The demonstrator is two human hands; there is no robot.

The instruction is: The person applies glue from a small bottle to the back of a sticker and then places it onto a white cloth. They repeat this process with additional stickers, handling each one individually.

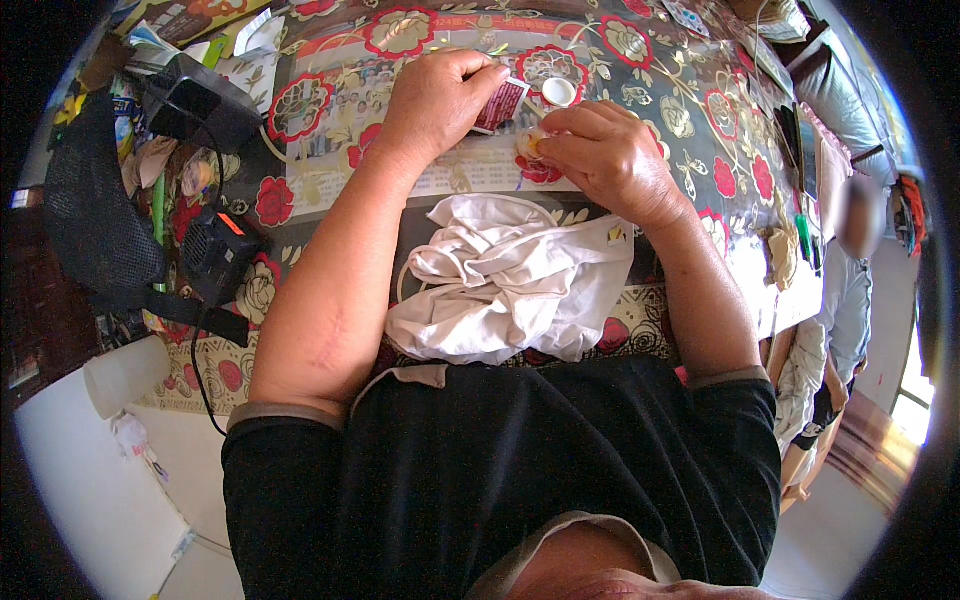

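Observation:
My left hand point(440, 105) is closed in a pinch on a small flat dark red packet point(502, 106) with a pale edge, raised over the patterned tablecloth. To its right, my right hand point(612, 155) has thumb and fingers pressed together at a small pale and yellow object point(533, 146), mostly hidden, whose kind I cannot make out. Between and just beyond the hands lies a round white lid point(558, 92). A crumpled white cloth garment point(510, 275), with a small dark and yellow mark near its right side, is heaped between my forearms at the near table edge.
At the left are a black box-like device point(205, 100), a small black speaker-like unit point(220, 250), a black mesh strap point(105, 200) and a cable. A green pen-like item point(803, 238) lies at the right edge. A person point(850, 270) stands beyond on the right.

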